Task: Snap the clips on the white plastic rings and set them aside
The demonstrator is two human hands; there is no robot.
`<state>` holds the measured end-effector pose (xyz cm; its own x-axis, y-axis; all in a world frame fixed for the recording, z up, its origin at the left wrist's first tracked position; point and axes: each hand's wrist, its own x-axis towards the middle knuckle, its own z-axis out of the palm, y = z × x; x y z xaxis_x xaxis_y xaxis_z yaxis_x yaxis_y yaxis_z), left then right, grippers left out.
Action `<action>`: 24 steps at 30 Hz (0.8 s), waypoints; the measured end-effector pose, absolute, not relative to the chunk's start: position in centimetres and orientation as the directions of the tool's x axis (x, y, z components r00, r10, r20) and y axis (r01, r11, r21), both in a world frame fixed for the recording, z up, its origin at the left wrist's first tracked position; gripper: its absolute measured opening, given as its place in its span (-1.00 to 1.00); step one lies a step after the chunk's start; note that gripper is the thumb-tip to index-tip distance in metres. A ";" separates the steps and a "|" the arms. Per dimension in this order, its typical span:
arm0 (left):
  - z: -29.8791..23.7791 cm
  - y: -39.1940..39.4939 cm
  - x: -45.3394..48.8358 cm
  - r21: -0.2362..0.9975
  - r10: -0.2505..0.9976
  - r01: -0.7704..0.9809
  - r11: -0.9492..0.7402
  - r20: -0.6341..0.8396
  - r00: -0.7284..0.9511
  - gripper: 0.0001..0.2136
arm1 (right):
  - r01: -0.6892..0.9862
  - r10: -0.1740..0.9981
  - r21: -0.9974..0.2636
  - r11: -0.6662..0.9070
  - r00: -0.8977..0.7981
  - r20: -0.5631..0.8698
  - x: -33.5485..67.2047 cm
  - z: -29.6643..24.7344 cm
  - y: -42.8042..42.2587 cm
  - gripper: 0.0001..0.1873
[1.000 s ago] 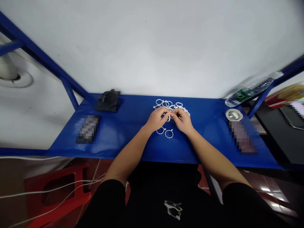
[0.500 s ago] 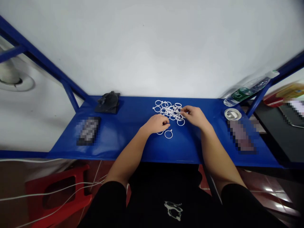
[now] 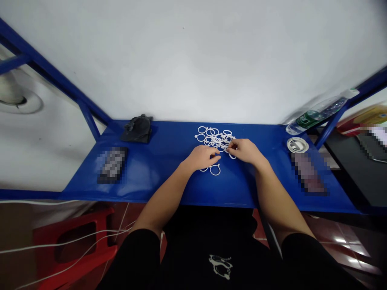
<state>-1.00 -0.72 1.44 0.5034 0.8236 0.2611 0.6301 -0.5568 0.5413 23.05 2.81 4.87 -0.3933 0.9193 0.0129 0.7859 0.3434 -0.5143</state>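
A heap of white curtain rings (image 3: pixel 215 140), each with a small eyelet, lies on the blue tabletop (image 3: pixel 157 177). My left hand (image 3: pixel 202 157) is just in front of the heap, thumb and index finger apart, with nothing visible between them. My right hand (image 3: pixel 244 150) is at the heap's right front side, its fingertips pinched on a white ring (image 3: pixel 232 156) that they partly cover. Nearer me lies a separate ring (image 3: pixel 215 170), and another is partly hidden beneath my left hand.
Black crumpled plastic (image 3: pixel 139 129) and a pixelated dark object (image 3: pixel 112 165) lie at left. To the right are a coiled white cable (image 3: pixel 298 145), a pixelated flat item (image 3: pixel 308 173) and a leaning water bottle (image 3: pixel 320 112). A white wall (image 3: pixel 193 72) rises behind; blue frame bars flank the table.
My right hand has moved slightly left and toward me, to the front of the heap. My left hand has shifted a little right, and its thumb and index finger have spread.
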 end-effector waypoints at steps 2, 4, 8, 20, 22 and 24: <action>1.5 -0.6 -1.0 0.546 0.811 0.602 -0.583 0.352 0.467 -0.83 | 0.631 0.907 -0.695 0.345 -0.415 0.074 22.7 5.0 2.5 -0.80; 1.7 -0.6 -1.0 0.555 0.795 0.570 -0.606 0.419 0.438 -0.83 | 0.454 0.893 -0.822 0.343 -0.429 0.135 22.0 4.9 2.1 -0.73; 2.2 -0.8 -1.1 0.583 0.799 0.548 -0.599 0.487 0.354 -0.80 | 0.250 0.881 -0.916 0.313 -0.437 0.181 20.5 4.4 1.5 -0.63; 2.2 -0.7 -1.1 0.654 0.814 0.486 -0.580 0.495 0.304 -0.86 | 0.032 0.892 -0.985 0.167 -0.430 0.138 19.0 3.3 1.4 -0.47; 2.2 -0.6 -1.1 0.648 0.809 0.490 -0.583 0.518 0.278 -0.90 | 0.030 0.909 -0.986 0.167 -0.392 0.142 18.6 3.2 1.3 -0.46; 2.2 -0.5 -1.2 0.640 0.792 0.479 -0.601 0.559 0.246 -0.96 | 0.014 0.908 -0.986 0.167 -0.392 0.148 18.2 3.1 1.1 -0.47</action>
